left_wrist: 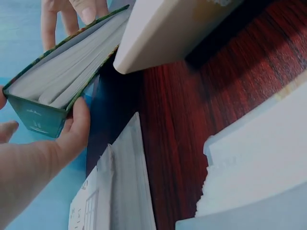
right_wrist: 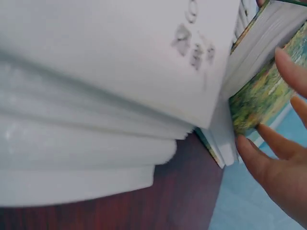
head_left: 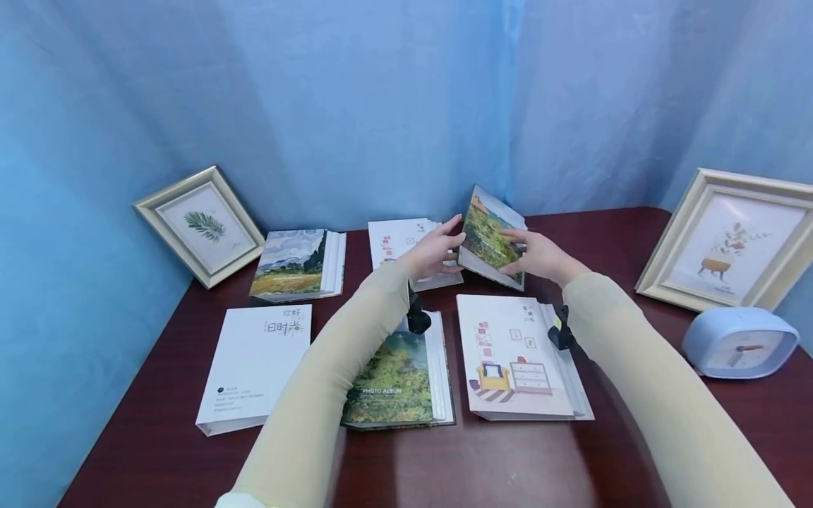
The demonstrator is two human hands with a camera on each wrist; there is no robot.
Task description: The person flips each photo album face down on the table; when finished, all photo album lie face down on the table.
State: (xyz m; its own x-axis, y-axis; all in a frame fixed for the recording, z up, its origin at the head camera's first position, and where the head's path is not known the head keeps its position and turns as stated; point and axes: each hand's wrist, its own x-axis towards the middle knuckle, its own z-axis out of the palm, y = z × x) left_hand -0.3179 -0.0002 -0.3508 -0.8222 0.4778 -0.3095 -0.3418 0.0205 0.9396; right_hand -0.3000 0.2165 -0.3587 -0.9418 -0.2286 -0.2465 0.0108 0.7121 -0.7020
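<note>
Both hands hold a small photo album [head_left: 488,233] with a green landscape cover, tilted up near the back curtain. At its left side, my left hand [head_left: 437,252] grips the spine, with the thumb and fingers on either side of the green spine [left_wrist: 38,117] in the left wrist view. My right hand [head_left: 540,257] holds the opposite side, its fingertips pressing the painted cover [right_wrist: 264,98] in the right wrist view. Behind the left hand lies a white album [head_left: 396,229], partly hidden. Nearest below the right hand is another white album [head_left: 508,353] with a furniture drawing.
A green photo album [head_left: 396,381] lies partly under the left forearm. To the left are a landscape-covered album [head_left: 292,261] and a white album [head_left: 254,360]. Picture frames [head_left: 174,194] [head_left: 660,240] stand at both sides, with a blue clock [head_left: 701,346] at right. Blue curtain [head_left: 381,106] borders the table.
</note>
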